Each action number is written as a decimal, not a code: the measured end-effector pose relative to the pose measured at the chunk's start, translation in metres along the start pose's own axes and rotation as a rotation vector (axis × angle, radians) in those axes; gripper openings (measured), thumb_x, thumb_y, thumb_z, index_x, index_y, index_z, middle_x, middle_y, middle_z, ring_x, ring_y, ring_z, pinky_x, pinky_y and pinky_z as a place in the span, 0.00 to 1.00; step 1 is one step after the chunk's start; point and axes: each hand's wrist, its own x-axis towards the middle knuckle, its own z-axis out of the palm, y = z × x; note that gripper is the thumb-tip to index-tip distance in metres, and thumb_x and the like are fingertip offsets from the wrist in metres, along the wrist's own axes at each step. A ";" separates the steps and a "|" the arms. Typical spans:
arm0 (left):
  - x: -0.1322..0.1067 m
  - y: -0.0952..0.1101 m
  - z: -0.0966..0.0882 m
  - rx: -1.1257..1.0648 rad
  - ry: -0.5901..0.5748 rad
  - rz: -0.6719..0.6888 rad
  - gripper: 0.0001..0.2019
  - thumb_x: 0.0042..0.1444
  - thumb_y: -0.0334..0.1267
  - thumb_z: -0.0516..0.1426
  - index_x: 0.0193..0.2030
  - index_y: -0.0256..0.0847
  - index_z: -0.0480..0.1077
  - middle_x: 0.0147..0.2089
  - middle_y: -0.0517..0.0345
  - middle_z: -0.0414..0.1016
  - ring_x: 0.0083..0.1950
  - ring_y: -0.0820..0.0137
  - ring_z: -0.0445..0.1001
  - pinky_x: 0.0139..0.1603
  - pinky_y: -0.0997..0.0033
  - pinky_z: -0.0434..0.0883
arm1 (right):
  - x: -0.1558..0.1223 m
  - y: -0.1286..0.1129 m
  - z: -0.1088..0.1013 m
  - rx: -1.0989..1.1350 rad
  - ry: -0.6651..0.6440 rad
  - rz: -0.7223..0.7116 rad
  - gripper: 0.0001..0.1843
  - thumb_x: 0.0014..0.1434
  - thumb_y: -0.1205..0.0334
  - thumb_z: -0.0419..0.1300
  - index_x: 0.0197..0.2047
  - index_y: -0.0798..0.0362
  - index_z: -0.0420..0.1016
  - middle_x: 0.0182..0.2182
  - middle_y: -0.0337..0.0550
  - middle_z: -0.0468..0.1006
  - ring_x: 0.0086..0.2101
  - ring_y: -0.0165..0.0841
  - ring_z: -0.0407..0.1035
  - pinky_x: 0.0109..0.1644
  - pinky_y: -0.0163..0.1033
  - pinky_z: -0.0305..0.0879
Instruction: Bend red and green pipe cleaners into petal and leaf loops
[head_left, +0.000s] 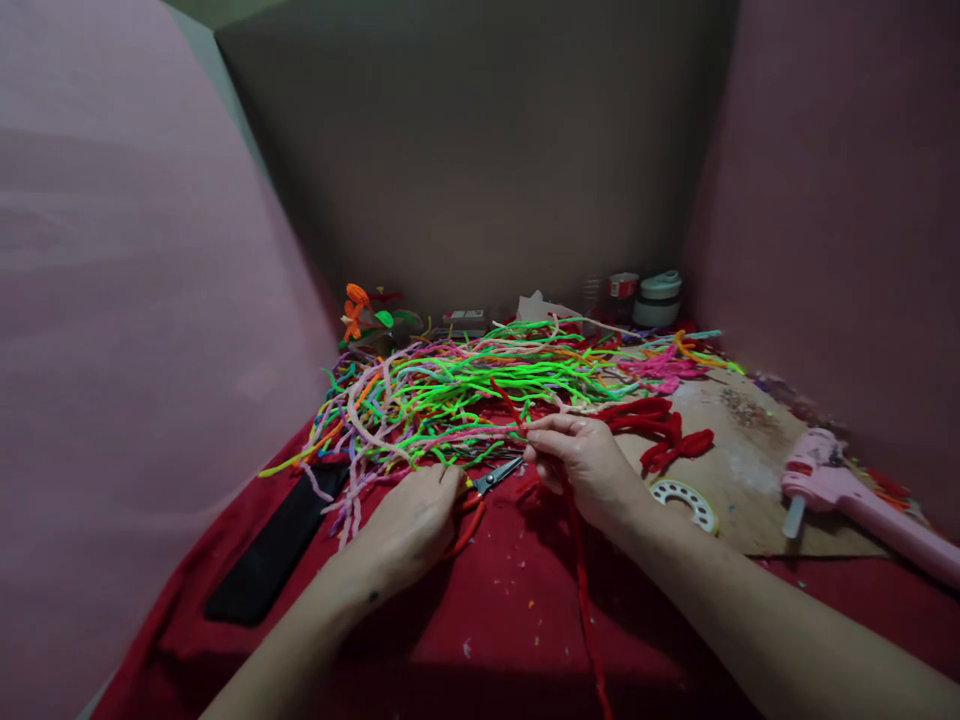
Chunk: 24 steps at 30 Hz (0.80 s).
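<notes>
My left hand (424,515) is closed at the handles of a pair of scissors (497,475). The blades point right and slightly up, and one orange handle loop shows below the fingers. A pinch of my right hand (581,462) holds a red pipe cleaner (580,570), whose short end rises above the fingertips and whose long end hangs toward the table's front. The scissor tips lie just left of and below the right fingertips. Behind both hands spreads a heap of pipe cleaners (517,378), mostly bright green, with pink, orange and purple ones.
Right of my right hand are red pipe cleaner pieces (660,425), a white ring with holes (686,500) and a pink glue gun (825,480) on a brown board (742,500). A black flat object (277,550) lies left. An orange flower (356,305) and a lidded jar (658,298) stand behind.
</notes>
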 end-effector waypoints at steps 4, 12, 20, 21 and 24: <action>-0.005 -0.002 -0.005 -0.018 -0.012 -0.086 0.07 0.51 0.27 0.44 0.31 0.41 0.60 0.31 0.56 0.68 0.29 0.69 0.64 0.28 0.71 0.54 | 0.001 0.001 -0.001 -0.062 0.026 -0.065 0.09 0.42 0.60 0.62 0.26 0.58 0.70 0.17 0.37 0.72 0.12 0.21 0.56 0.12 0.28 0.48; -0.028 -0.005 -0.009 -0.087 0.033 -0.164 0.18 0.54 0.34 0.45 0.52 0.42 0.57 0.44 0.49 0.73 0.44 0.63 0.72 0.40 0.67 0.65 | 0.000 0.000 -0.001 -0.086 0.078 -0.134 0.06 0.42 0.63 0.61 0.25 0.57 0.71 0.14 0.34 0.67 0.14 0.21 0.53 0.16 0.29 0.44; -0.023 0.023 -0.029 0.345 0.126 -0.103 0.22 0.53 0.26 0.44 0.54 0.39 0.63 0.34 0.46 0.70 0.34 0.62 0.68 0.34 0.64 0.66 | 0.001 0.002 -0.002 -0.252 0.118 -0.217 0.06 0.44 0.62 0.60 0.23 0.57 0.72 0.15 0.34 0.65 0.16 0.22 0.53 0.19 0.31 0.46; -0.022 0.025 -0.031 0.375 0.115 -0.102 0.23 0.53 0.25 0.43 0.54 0.39 0.63 0.34 0.47 0.69 0.33 0.62 0.67 0.33 0.65 0.65 | 0.001 0.002 -0.002 -0.262 0.124 -0.223 0.06 0.44 0.62 0.60 0.23 0.57 0.72 0.15 0.34 0.66 0.16 0.22 0.53 0.19 0.31 0.46; -0.019 0.030 -0.035 0.436 0.090 -0.108 0.23 0.54 0.24 0.43 0.55 0.39 0.63 0.35 0.47 0.68 0.34 0.62 0.67 0.34 0.64 0.65 | 0.000 0.002 -0.002 -0.285 0.134 -0.226 0.06 0.43 0.62 0.59 0.22 0.57 0.72 0.15 0.35 0.67 0.16 0.22 0.53 0.20 0.32 0.48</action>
